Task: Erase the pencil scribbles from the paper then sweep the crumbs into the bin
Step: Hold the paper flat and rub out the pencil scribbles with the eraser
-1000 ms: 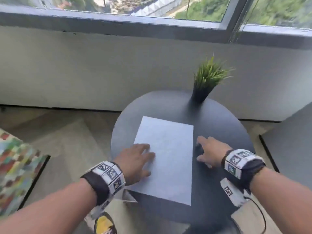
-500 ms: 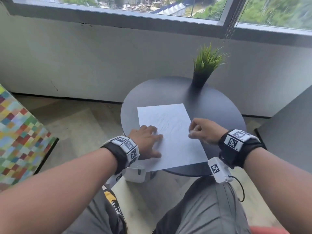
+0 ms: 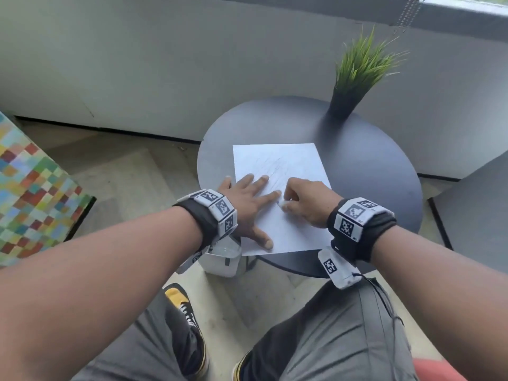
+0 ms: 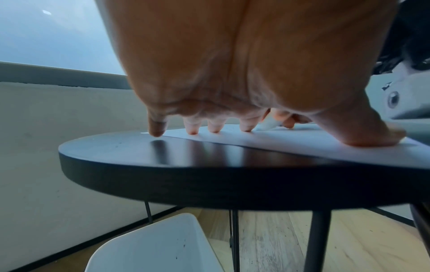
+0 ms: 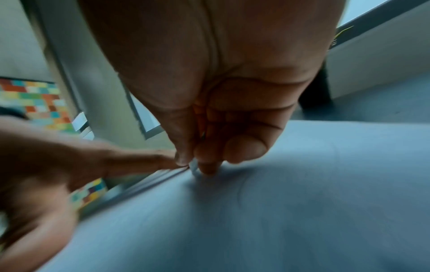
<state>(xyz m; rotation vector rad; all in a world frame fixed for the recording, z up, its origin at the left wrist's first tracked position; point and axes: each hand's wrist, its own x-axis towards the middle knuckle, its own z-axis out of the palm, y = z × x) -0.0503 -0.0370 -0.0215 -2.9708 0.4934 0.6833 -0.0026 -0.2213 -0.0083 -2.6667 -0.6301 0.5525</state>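
Your right hand [image 3: 308,202] has its fingers curled and its thumb pinched in on a small white eraser [image 3: 282,202], whose tip presses against the paper [image 3: 288,160]. The eraser is hard to make out: from the head camera only a pale sliver shows between thumb and forefinger, and from the right wrist only a blurred bit at the fingertips [image 5: 207,165]. The left wrist camera shows more — a white slanted piece [image 4: 268,123] behind the spread fingers, touching the sheet.

Your left hand [image 3: 247,204] lies flat with fingers straight and splayed, holding nothing. Its thumb and three fingers press the sheet's left side, while the little finger [image 4: 156,127] lands on the bare table [image 4: 163,176] just left of the paper's edge — a detail only the left wrist view makes plain.

Faint pencil scribbles [image 3: 277,166] run across the far half of the paper, just beyond both hands; they are thin and barely legible. The sheet's near left corner overhangs the round dark table's near edge.

Below that edge stands a white bin [image 4: 158,246], largely hidden by your left wrist from the head view, its open inside visible from the left wrist. A potted grass plant [image 3: 354,75] stands at the table's far right.
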